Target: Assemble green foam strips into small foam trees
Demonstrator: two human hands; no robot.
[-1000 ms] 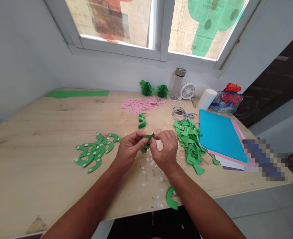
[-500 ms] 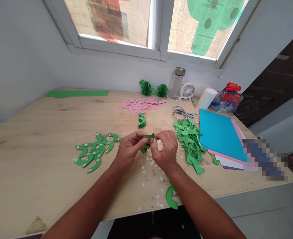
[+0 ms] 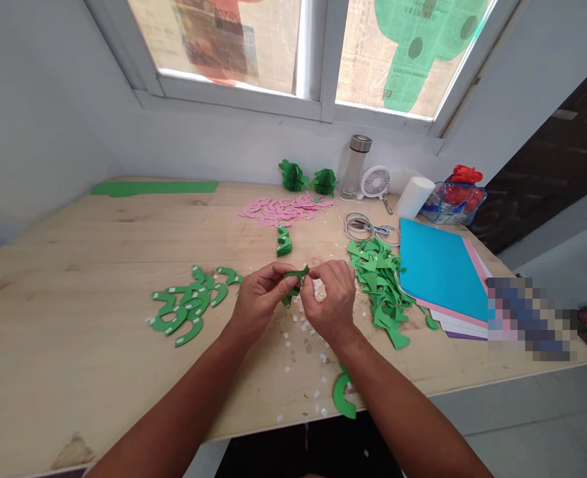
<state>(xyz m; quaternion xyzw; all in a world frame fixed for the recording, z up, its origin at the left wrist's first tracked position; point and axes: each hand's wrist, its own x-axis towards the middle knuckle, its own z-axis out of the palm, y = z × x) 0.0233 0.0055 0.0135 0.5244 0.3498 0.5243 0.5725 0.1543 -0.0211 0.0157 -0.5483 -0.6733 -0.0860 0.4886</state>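
Between thumb and fingers my left hand [image 3: 261, 299] pinches a curved green paper piece [image 3: 297, 273] above the middle of the table. My right hand [image 3: 332, 297] has its thumb and forefinger closed at the right end of that piece. To the left lie several green curved pieces [image 3: 191, 302] with small white squares on them. A small green stack [image 3: 284, 242] stands behind my hands. One more green curved piece [image 3: 344, 397] is at the front edge beside my right forearm. Small white bits [image 3: 287, 336] are scattered under and in front of my hands.
Green scraps [image 3: 383, 282] pile up right of my hands, beside blue sheets [image 3: 440, 265]. Behind are pink cutouts [image 3: 281, 209], tape rolls [image 3: 358, 227], two green paper figures [image 3: 292, 176], a bottle [image 3: 356, 166], a fan [image 3: 375, 180] and a white roll [image 3: 416, 197].
The green piece below my fingers has shifted very slightly. Both hands keep nearly the same place and grip.
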